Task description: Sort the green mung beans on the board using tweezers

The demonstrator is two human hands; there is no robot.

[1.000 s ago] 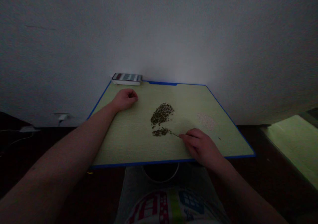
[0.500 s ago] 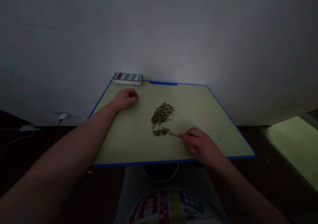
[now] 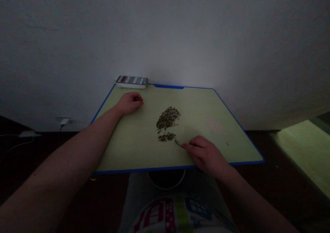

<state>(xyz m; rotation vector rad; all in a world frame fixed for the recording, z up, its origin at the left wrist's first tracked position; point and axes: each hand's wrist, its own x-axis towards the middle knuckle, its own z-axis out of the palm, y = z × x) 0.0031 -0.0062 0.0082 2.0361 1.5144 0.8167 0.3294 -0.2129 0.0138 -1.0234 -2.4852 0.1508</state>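
My right hand pinches a thin, slightly curved tool that looks like tweezers. Its tip is close to the right end of a small cluster of dark, speckled seed-like grains. Just beyond lies a larger pile of the same grains, mixed with paler bits. My left hand rests on the board's left side, fingers loosely curled, with nothing visible in them. Pale grains are spread thinly to the right, past my right hand. All lie on a yellowish board with blue edging.
A phone-like device lies on a white box at the far left corner, against the wall. One small dark sliver lies on the right. Below the front edge, a round container sits by my lap.
My right hand has moved slightly left and towards me, and the tool's tip has shifted a little. My left hand stays where it was.
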